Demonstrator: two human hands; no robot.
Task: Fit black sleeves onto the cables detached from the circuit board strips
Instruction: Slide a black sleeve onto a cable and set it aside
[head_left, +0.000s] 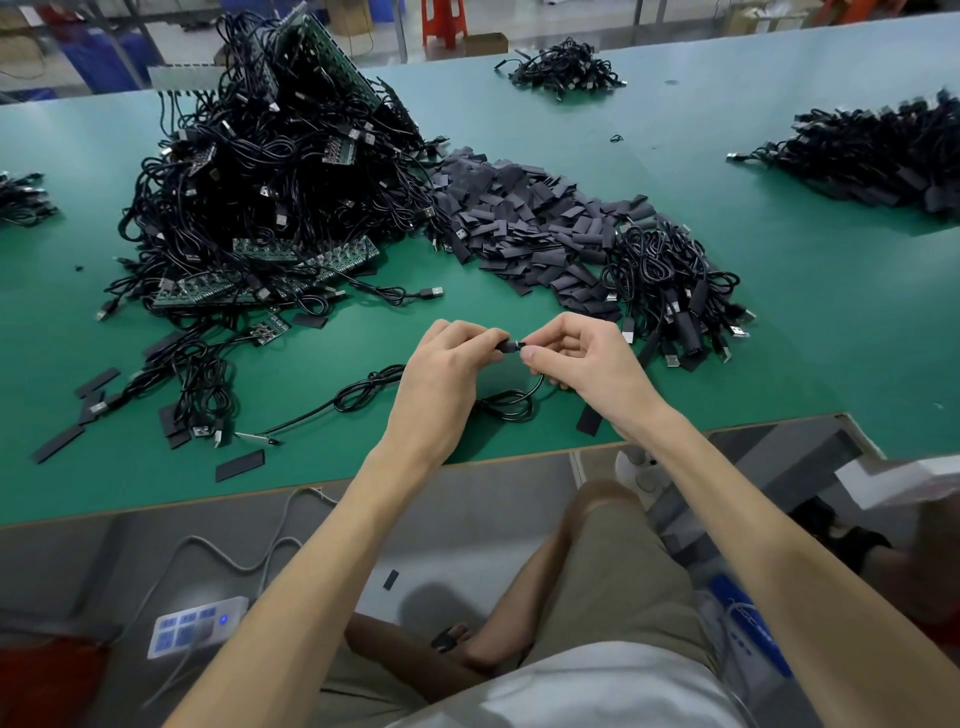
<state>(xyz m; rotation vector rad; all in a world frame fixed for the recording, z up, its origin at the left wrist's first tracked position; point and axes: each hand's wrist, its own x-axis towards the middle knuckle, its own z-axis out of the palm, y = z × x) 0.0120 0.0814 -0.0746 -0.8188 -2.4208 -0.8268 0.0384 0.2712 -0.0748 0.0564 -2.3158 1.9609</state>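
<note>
Left hand (447, 369), right hand (587, 364) close together above near edge of worktop (831, 338), both pinching end of cable (505, 345); rest of cable loops on worktop beneath. Beyond: heap of black sleeves (524, 223). Far left: cable tangle with circuit strips (270, 182).

The green table (779, 322) carries a cable-and-board heap (260, 197), loose black sleeves (519, 218) and smaller cable piles (566, 70).

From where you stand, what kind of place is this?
Probably a factory assembly workshop: a long green worktable carries a heap of cables on circuit board strips, a pile of black sleeves, and separate cable bundles.
</note>
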